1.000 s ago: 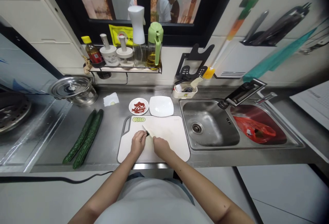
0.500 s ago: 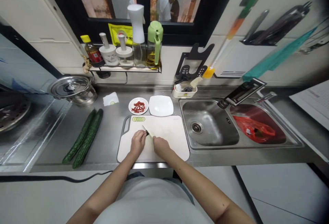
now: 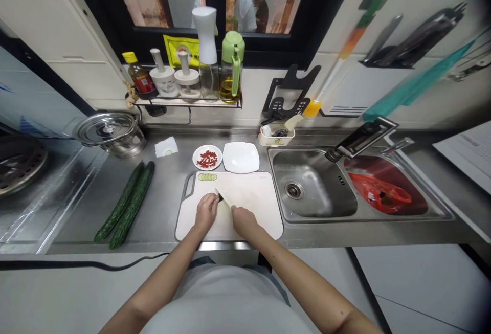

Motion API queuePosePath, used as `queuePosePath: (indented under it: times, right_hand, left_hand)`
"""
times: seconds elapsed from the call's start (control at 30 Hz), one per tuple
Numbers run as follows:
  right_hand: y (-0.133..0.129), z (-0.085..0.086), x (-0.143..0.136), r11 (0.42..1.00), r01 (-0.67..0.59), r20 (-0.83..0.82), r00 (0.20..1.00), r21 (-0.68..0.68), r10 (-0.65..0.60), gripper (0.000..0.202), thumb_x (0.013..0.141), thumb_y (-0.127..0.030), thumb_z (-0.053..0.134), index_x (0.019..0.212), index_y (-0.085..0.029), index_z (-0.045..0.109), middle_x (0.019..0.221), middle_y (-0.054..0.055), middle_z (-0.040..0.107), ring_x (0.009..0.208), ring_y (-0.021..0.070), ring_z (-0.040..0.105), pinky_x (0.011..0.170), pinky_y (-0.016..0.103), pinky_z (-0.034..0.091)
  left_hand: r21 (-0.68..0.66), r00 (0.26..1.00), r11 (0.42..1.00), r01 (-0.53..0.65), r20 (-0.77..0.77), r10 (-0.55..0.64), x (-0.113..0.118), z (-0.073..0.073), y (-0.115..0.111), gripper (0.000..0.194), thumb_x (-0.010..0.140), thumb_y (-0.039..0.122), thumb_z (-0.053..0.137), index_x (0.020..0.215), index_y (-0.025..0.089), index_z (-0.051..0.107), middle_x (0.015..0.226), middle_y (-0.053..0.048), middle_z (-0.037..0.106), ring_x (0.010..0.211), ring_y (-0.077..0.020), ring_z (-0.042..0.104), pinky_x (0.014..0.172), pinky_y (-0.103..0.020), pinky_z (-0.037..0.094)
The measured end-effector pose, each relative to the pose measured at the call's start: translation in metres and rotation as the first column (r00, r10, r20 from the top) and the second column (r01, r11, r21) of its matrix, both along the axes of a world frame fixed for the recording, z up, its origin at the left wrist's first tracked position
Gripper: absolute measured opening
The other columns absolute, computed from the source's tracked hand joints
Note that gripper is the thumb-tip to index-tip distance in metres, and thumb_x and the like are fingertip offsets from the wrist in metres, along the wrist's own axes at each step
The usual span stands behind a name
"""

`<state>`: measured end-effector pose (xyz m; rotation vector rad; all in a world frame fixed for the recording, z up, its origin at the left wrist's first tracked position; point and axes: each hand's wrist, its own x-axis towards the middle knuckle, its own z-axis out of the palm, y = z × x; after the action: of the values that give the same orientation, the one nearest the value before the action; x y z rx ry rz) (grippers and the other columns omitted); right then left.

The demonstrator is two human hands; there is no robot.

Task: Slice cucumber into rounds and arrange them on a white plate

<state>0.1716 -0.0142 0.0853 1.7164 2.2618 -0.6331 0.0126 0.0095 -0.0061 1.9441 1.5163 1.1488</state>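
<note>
My right hand [image 3: 244,223] is wrapped round the handle of a knife [image 3: 223,198], whose pale blade slants up and left over the white cutting board [image 3: 261,206]. Just left of the blade, my left hand [image 3: 206,210] has its fingers pinched together. A small dark thing [image 3: 220,197] shows at those fingertips, too small to make out. Several thin cucumber slices [image 3: 207,177] lie overlapping in a row near the board's top left corner. Behind the board stand a small plate of chopped red pieces [image 3: 207,158] and a white square plate [image 3: 241,157].
Two whole cucumbers [image 3: 132,206] lie left of the board. A lidded steel pot [image 3: 123,139] and a white paper [image 3: 166,147] are behind them. To the right is a double sink [image 3: 314,183] with a red plastic bag [image 3: 379,193]. A condiment shelf [image 3: 192,102] hangs above.
My right hand and the knife have shifted slightly to the right. My left hand stays in nearly the same place, and the slices lie as before.
</note>
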Motion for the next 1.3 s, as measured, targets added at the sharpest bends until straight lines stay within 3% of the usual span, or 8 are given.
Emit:
queuePosePath:
  times: [0.73, 1.3]
  right_hand:
    - [0.022, -0.007, -0.022, 0.999, 0.032, -0.047, 0.998, 0.039, -0.03, 0.031, 0.088, -0.006, 0.031, 0.11, -0.011, 0.053, 0.096, 0.013, 0.066, 0.093, 0.0193, 0.064, 0.075, 0.027, 0.046]
    - [-0.01, -0.01, 0.003, 0.999, 0.048, 0.013, 0.999, 0.02, -0.048, 0.03, 0.087, -0.005, 0.032, 0.107, -0.014, 0.052, 0.091, 0.013, 0.066, 0.091, 0.0204, 0.064, 0.074, 0.028, 0.046]
  left_hand:
    - [0.016, 1.0, 1.0, 0.009, -0.025, -0.008, 0.0, 0.002, -0.001, 0.019, 0.09, 0.024, 0.042, 0.087, 0.02, 0.06, 0.087, -0.006, 0.063, 0.085, -0.0184, 0.057, 0.078, -0.033, 0.047]
    - [0.018, 1.0, 1.0, -0.017, -0.016, 0.017, 0.0, -0.007, 0.001, 0.018, 0.09, 0.025, 0.044, 0.087, 0.021, 0.061, 0.085, -0.005, 0.064, 0.083, -0.018, 0.059, 0.075, -0.033, 0.048]
